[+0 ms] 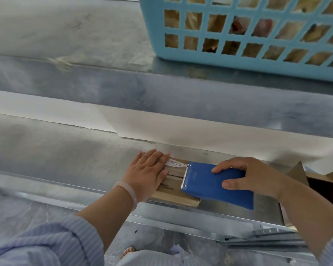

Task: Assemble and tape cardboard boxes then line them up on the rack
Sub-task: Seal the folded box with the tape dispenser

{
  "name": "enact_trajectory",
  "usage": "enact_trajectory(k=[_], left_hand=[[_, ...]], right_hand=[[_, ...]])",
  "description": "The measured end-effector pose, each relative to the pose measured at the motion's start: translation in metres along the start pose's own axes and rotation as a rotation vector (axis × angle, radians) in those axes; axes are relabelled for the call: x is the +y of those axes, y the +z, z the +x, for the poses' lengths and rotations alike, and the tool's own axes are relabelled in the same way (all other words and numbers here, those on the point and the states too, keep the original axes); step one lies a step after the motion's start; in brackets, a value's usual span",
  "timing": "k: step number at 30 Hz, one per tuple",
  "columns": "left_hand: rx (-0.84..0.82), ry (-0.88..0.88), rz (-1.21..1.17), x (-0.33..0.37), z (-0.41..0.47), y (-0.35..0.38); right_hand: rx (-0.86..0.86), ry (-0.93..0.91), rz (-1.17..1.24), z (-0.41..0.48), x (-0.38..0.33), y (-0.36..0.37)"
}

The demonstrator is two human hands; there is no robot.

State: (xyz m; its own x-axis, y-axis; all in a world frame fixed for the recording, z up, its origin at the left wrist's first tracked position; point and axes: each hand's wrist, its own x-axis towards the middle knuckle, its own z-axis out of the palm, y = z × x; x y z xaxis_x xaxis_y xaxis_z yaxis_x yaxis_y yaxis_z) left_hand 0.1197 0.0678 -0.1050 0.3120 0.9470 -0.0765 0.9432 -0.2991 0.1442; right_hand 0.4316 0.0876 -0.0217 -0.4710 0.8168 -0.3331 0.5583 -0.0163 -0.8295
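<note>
A small brown cardboard box (173, 191) lies on the lower metal shelf of the rack (65, 162), with a barcode label near its far edge and tape along its centre seam. My left hand (148, 173) presses flat on the box's left half, fingers straight. My right hand (252, 175) grips a blue tape dispenser (210, 181), whose toothed blade rests on the box top at the seam.
A light blue plastic basket (248, 60) with filled bags stands on the upper shelf at the back right. An open cardboard box (315, 181) sits at the right under my right forearm. The rack's metal front rail (161, 217) runs below the box.
</note>
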Motion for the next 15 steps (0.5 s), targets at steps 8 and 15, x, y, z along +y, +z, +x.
enact_trajectory(k=[8,15], left_hand=[[-0.07,0.102,0.049,-0.006,-0.004,-0.002],[-0.015,0.138,0.046,-0.01,-0.006,-0.003]], right_hand=[[0.025,0.034,0.023,-0.011,0.008,-0.001],[0.037,0.027,0.02,-0.01,0.007,0.001]])
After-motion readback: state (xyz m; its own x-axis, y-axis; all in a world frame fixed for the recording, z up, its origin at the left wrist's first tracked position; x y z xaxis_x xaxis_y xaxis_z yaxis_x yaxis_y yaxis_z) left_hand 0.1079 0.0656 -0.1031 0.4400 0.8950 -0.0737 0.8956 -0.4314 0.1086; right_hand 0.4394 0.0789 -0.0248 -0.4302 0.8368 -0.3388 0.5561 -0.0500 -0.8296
